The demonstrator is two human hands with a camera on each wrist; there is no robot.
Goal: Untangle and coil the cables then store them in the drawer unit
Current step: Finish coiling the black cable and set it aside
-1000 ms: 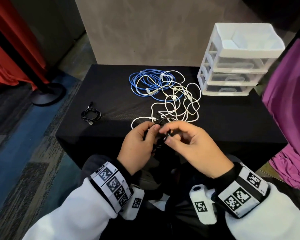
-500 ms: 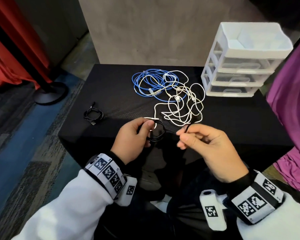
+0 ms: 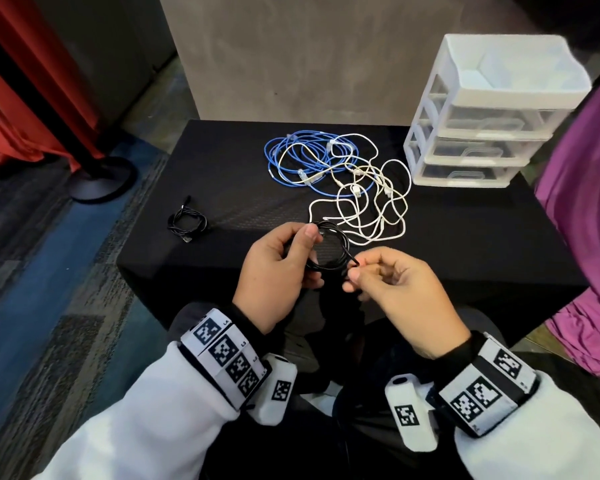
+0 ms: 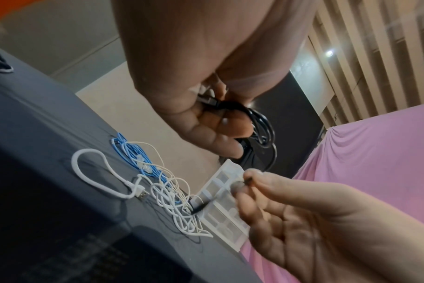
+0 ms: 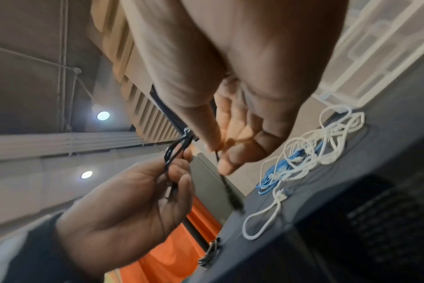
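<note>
Thin black rubber-sheathed cable (image 3: pixel 329 249): light, limp, springy. Left hand (image 3: pixel 278 268) clamps coil loops; right hand (image 3: pixel 395 289) pinches loose tail. Best hold: where loops cross.

Cable count on the black table (image 3: pixel 243 161): two black coils, one blue, and a white tangle.

One black cable coil (image 3: pixel 329 249) is up in the two hands, left hand (image 3: pixel 274 271) and right hand (image 3: pixel 399 296), just off the table's near edge. A second, smaller black coil (image 3: pixel 187 224) lies at the table's left side. One blue cable (image 3: pixel 298 157) sits toward the table's back. The white cables (image 3: pixel 368 202) overlap too much to count. One drawer unit (image 3: pixel 492 112) with three clear drawers stands at the table's back right corner.
</note>
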